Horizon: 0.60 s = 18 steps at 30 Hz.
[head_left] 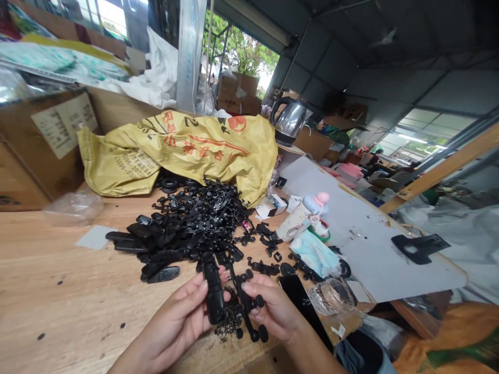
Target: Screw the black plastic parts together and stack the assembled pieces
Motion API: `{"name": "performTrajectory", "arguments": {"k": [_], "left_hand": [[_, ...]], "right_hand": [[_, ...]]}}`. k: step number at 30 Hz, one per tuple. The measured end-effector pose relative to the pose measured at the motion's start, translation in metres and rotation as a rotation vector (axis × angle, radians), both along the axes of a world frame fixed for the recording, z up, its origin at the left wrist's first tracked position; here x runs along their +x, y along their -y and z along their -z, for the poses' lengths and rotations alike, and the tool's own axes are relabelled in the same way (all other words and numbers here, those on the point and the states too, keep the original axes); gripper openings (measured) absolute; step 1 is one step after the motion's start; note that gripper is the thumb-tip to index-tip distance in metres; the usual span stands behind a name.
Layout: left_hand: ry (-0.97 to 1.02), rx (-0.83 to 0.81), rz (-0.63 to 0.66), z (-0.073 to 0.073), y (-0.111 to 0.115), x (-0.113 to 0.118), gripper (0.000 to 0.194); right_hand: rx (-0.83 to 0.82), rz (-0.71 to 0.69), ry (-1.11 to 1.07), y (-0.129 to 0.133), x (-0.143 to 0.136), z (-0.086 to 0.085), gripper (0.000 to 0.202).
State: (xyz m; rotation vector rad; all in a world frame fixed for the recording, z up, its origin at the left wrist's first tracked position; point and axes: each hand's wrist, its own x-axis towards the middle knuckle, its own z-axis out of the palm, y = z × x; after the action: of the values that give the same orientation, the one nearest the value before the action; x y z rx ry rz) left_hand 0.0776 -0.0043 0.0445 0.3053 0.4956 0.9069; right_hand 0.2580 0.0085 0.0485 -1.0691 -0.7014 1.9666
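My left hand [191,306] is closed around a long black plastic car body [213,292], its thumb on one side and fingers on the other. In my right hand [273,306] is a black toy car chassis [242,296] with small round wheels, pinched between thumb and fingers. The two parts are held upright side by side, close together. Behind them lies a large pile of small black chassis parts [212,213], with several black car bodies [156,249] heaped at its left. Tiny black pieces [230,319] lie under my hands, partly hidden.
A yellow woven sack [202,140] lies behind the pile. Right of it are a bottle with a pink cap [300,218], a blue-white pack [315,252], a phone [302,306] and a clear tub [331,296]. A cardboard box [42,150] stands at left.
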Motion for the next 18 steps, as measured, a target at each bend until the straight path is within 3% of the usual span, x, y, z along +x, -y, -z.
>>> {"name": "performTrajectory", "arguments": {"k": [12, 18], "left_hand": [[-0.187, 0.101, 0.057, 0.023, 0.009, 0.010, 0.038], [-0.198, 0.117, 0.053, 0.025, 0.008, 0.010, 0.044]], "right_hand": [[0.073, 0.037, 0.037, 0.005, -0.009, 0.001, 0.028], [0.074, 0.032, 0.036, 0.006, -0.015, 0.001, 0.029]]}}
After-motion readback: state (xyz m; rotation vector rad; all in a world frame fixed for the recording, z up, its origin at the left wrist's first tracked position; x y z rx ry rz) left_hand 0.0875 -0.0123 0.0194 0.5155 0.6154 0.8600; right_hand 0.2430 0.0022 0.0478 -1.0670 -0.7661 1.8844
